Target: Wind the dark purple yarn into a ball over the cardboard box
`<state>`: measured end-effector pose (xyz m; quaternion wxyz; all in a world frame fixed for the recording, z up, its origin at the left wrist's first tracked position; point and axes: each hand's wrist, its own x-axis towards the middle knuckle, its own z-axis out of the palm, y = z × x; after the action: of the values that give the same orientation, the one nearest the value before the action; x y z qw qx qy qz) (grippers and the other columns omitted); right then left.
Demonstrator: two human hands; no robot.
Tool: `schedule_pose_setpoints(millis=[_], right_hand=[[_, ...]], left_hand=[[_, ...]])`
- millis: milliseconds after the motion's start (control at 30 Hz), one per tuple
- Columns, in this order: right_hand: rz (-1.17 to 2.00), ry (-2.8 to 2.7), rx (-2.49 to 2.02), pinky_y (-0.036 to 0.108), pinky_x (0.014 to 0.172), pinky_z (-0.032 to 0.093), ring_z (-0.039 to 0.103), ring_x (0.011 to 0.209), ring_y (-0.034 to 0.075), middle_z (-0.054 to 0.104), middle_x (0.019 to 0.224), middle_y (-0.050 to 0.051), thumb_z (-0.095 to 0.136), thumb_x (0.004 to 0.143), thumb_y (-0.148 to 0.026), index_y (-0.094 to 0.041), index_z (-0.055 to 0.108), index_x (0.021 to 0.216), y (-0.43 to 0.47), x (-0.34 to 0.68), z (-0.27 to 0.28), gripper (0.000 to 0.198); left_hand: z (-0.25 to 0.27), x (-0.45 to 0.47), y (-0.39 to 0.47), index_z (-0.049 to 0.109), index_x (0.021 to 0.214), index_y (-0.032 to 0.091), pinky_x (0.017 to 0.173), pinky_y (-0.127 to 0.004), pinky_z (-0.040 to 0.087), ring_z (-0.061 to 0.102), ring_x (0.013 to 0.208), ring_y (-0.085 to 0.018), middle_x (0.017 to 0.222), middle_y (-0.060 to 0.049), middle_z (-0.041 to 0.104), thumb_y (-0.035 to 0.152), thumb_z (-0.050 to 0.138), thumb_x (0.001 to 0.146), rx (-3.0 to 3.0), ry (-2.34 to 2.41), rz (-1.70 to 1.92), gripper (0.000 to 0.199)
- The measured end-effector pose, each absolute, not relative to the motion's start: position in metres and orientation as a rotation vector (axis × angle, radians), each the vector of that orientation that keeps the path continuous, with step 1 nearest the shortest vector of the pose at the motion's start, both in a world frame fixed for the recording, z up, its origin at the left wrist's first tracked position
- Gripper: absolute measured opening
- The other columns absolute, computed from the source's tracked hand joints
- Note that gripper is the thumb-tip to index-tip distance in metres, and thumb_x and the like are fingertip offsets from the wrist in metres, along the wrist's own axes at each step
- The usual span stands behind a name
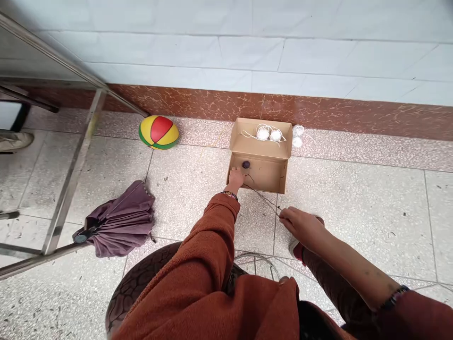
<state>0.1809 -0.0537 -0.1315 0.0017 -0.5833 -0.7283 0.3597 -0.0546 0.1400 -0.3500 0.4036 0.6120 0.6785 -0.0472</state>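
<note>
At the left side of the open cardboard box (264, 184) is my left hand (236, 177), fingers curled round a thin dark string (261, 196). The string stretches over the box's front edge to my right hand (300, 225), which pinches it above the floor. A short loose bit of string sticks out beside my left fingers into the box. A small dark ball (246, 164) lies inside the box, just beyond my left hand. On the raised lid sit two white balls of string (263, 133) with loose ends. More white string balls (297, 141) lie right of the lid.
A red, yellow and green ball (159, 132) rests by the wall. On the left, a folded purple umbrella (123, 219) lies against a metal frame (76, 165). A round patterned seat (141, 283) is beneath me, and a shoe (297, 250) is below my right hand.
</note>
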Motion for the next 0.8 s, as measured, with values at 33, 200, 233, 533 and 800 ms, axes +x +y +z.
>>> schedule_pose_setpoints(millis=[33, 200, 233, 533, 800], right_hand=[[1.128, -2.291, -1.828, 0.032, 0.073, 0.051, 0.073, 0.084, 0.022, 0.076, 0.097, 0.006, 0.059, 0.104, -0.022, -0.026, 0.069, 0.098, -0.057, 0.182, -0.13, 0.013], [1.169, -2.281, -1.842, 0.035, 0.077, 0.055, 0.075, 0.085, 0.024, 0.074, 0.093, 0.005, 0.057, 0.104, -0.019, -0.026, 0.066, 0.097, -0.067, 0.187, -0.126, 0.014], [1.178, -2.28, -1.852, 0.035, 0.077, 0.055, 0.075, 0.086, 0.024, 0.074, 0.094, 0.006, 0.057, 0.104, -0.019, -0.026, 0.066, 0.097, -0.068, 0.188, -0.126, 0.014], [1.304, -2.36, -1.941, 0.033, 0.08, 0.053, 0.075, 0.091, 0.023, 0.075, 0.1, 0.008, 0.055, 0.108, -0.019, -0.022, 0.069, 0.104, -0.062, 0.187, -0.134, 0.016], [1.34, -2.187, -2.178, 0.037, 0.085, 0.057, 0.075, 0.097, 0.026, 0.075, 0.115, 0.013, 0.072, 0.092, -0.012, -0.02, 0.077, 0.102, -0.009, 0.22, -0.143, 0.014]], left_hand=[[-0.357, -0.048, 0.144, 0.042, 0.165, 0.009, 0.127, -0.047, 0.032, 0.042, 0.154, -0.042, 0.165, -0.03, 0.042, 0.029, 0.062, 0.102, 1.555, 1.702, -0.123, 0.069], [-0.387, -0.011, 0.164, 0.047, 0.163, 0.016, 0.125, -0.05, 0.034, 0.042, 0.152, -0.043, 0.165, -0.027, 0.041, 0.021, 0.056, 0.101, 1.546, 1.637, -0.116, 0.063], [-0.391, -0.005, 0.167, 0.049, 0.16, 0.015, 0.125, -0.051, 0.035, 0.043, 0.151, -0.043, 0.165, -0.027, 0.041, 0.019, 0.056, 0.1, 1.533, 1.631, -0.104, 0.061], [-0.386, 0.001, 0.175, 0.061, 0.137, 0.015, 0.124, -0.049, 0.04, 0.047, 0.149, -0.039, 0.156, -0.024, 0.05, 0.017, 0.082, 0.078, 1.318, 1.554, 0.218, 0.063], [-0.262, 0.013, 0.163, 0.064, 0.119, 0.018, 0.09, -0.037, 0.06, 0.072, 0.09, -0.018, 0.113, -0.009, 0.075, 0.036, 0.075, 0.084, 1.057, 1.075, 0.575, 0.041]])
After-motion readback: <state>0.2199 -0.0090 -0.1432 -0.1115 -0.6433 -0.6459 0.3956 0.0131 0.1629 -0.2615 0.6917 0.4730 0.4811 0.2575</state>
